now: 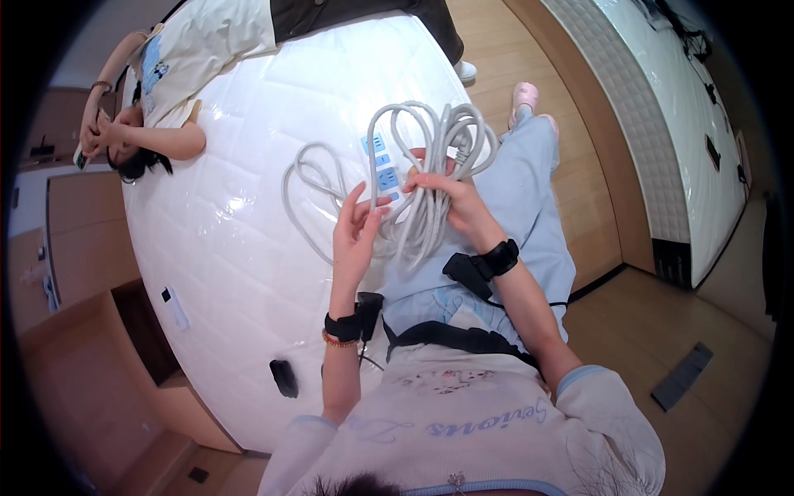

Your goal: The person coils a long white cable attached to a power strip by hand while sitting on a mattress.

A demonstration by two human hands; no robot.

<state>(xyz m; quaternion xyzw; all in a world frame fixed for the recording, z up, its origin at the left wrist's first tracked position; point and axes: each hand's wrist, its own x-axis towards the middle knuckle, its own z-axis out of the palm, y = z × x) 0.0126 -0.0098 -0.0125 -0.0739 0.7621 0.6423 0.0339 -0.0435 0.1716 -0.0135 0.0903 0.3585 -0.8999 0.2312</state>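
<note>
My right hand point(451, 198) is closed round a thick bundle of looped grey power cable point(426, 217), raised above my lap. A plug-like end point(463, 155) shows among the loops at the upper right of the bundle. To its left, my left hand point(357, 227) has its fingers curled about one strand of the same cable, thumb and fingertips close together. Behind the loops is a blue and white power strip point(381, 161), partly covered by cable. A looser loop point(310, 149) of the cable spreads left over the plastic-covered white mattress point(240, 248).
Another person point(165, 107) lies across the mattress's far left, holding a phone point(80, 159). A black object point(284, 378) and a small white item point(174, 307) rest on the mattress's left side. A second mattress point(653, 124) stands at the right. A grey flat piece point(682, 376) lies on the floor.
</note>
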